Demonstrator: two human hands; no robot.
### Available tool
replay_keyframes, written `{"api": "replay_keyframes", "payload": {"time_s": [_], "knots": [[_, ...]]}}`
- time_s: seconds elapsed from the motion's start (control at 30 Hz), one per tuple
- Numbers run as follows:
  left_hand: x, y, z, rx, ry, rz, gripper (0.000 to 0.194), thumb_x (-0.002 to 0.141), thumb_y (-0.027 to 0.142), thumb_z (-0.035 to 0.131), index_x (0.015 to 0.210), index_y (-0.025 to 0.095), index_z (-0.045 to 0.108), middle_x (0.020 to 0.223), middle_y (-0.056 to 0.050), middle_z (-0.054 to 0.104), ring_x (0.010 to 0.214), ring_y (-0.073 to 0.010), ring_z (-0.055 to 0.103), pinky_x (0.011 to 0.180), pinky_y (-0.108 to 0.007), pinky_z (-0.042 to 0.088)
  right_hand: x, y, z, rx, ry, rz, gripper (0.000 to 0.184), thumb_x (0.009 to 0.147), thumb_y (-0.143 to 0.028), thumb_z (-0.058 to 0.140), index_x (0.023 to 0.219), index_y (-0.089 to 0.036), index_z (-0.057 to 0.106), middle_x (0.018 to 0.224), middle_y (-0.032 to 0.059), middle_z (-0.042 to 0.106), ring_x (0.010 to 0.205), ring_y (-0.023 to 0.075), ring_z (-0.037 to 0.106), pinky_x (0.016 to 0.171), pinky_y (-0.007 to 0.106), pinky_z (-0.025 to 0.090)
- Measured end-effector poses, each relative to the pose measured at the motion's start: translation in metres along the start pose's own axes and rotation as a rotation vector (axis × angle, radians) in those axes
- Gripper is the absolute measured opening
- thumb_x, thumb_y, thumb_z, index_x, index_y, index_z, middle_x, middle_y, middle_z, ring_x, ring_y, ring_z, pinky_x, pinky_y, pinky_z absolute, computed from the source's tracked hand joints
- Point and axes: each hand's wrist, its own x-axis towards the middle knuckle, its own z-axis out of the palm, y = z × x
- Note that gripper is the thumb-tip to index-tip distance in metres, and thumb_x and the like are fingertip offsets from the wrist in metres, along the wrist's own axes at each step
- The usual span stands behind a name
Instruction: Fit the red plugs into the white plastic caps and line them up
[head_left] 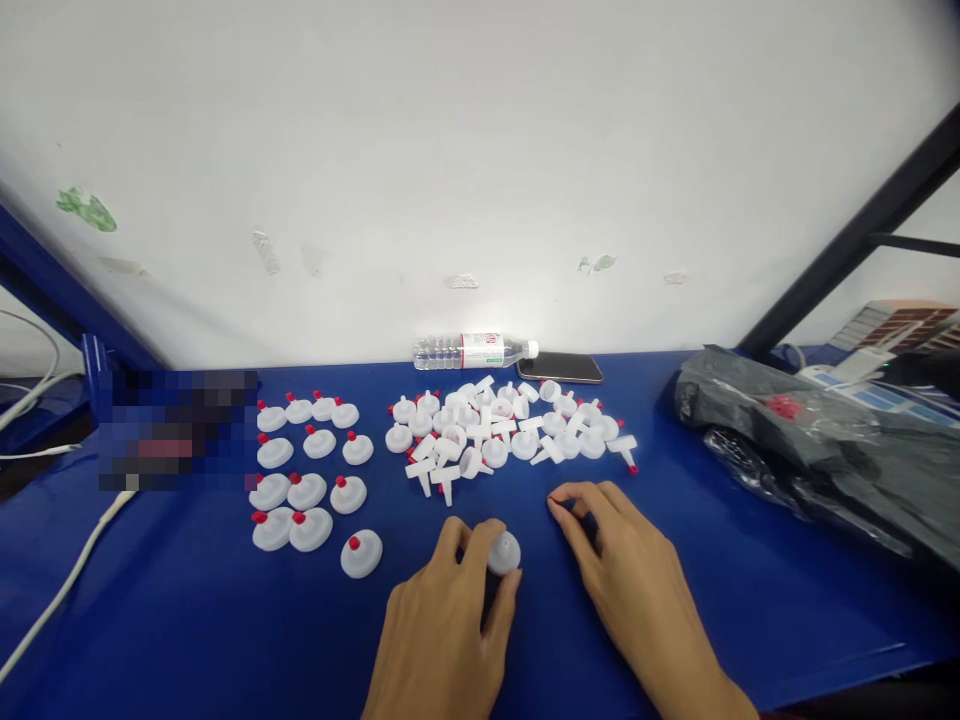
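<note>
My left hand rests on the blue table with its fingers closed round a white round plastic cap. My right hand lies beside it, fingers curled down onto the table, fingertips pinched near a small dark or red bit that I cannot make out. Just beyond both hands lies a loose pile of white plastic caps and T-shaped pieces. To the left, several white caps with red tips stand laid out in rows.
A clear water bottle lies on its side against the white wall, with a phone next to it. Grey plastic bags fill the right side. A white cable runs along the left. A blurred patch sits at the left.
</note>
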Motion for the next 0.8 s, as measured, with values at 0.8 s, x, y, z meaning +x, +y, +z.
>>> {"api": "replay_keyframes", "payload": {"time_s": [0.8], "knots": [[0.001, -0.006, 0.004, -0.025, -0.024, 0.093, 0.024, 0.102, 0.021, 0.054, 0.117, 0.032, 0.068, 0.109, 0.002, 0.069, 0.079, -0.0141, 0.073, 0.061, -0.025, 0.047, -0.006, -0.028, -0.016, 0.681, -0.163, -0.176, 0.021, 0.099, -0.021, 0.067, 0.108, -0.031, 0.083, 0.109, 0.0015, 0.082, 0.098, 0.0202, 0.079, 0.089, 0.027, 0.063]]}}
